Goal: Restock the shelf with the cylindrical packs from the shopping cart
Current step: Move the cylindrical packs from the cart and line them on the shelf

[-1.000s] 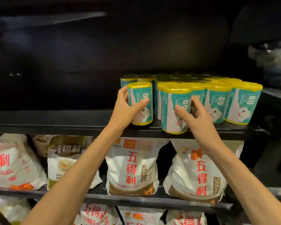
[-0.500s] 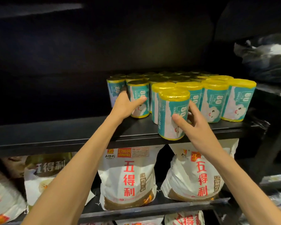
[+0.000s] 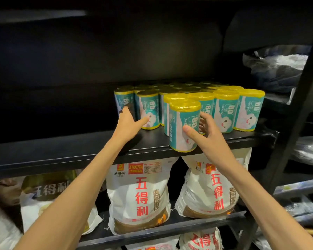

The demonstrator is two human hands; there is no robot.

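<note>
**A:** How far along does the restocking look?

**B:** Well along, I'd judge. The shelf already carries a block of cylindrical packs, teal wrappers with yellow tops, standing upright in several rows that run back into the dark. They fill its right part; the left part is bare black board.

**A:** And the hands?

**B:** Each is on a pack. The left hand reaches in at the left edge of the block; its thumb lies against the front-left pack, and its other fingers go round toward the pack behind, where shadow hides them. That pack stands on the board, touching its neighbours. I'd call it a loose grip, though I can't tell how firm.

**A:** The right one?

**B:** The right hand holds the nearest pack at the shelf's front lip, thumb on the label, fingers curled round the far side. It stands upright in front of the front row, its base right at the edge, so it isn't yet seated in line.

**A:** What's left, then?

**B:** Settling those two, I think, then filling the open left stretch. The shopping cart isn't in view, so I can't say how many packs remain. Below, large white bags with red lettering sit on the lower shelf.
</note>
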